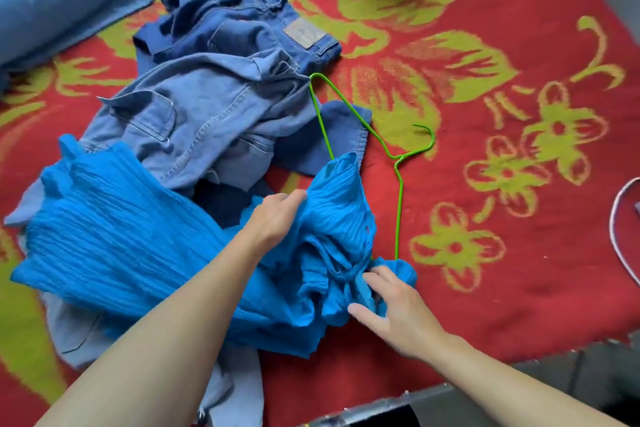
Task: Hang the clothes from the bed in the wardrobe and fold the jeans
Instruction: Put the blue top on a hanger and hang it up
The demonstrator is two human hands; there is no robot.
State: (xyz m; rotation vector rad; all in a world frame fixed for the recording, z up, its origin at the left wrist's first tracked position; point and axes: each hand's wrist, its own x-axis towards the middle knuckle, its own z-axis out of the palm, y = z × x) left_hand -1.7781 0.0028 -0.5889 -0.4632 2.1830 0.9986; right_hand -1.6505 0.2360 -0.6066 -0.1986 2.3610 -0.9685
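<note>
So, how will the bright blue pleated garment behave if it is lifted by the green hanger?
Likely floppy: the blue pleated garment lies in soft folds and bunches where the left hand grips it. Probably light, since the cloth looks thin. It may slide on the thin green wire hanger, which it covers only partly.

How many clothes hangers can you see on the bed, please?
1: a green wire hanger right of the denim clothes, its lower end tucked into the bright blue garment. More may be hidden underneath.
</note>
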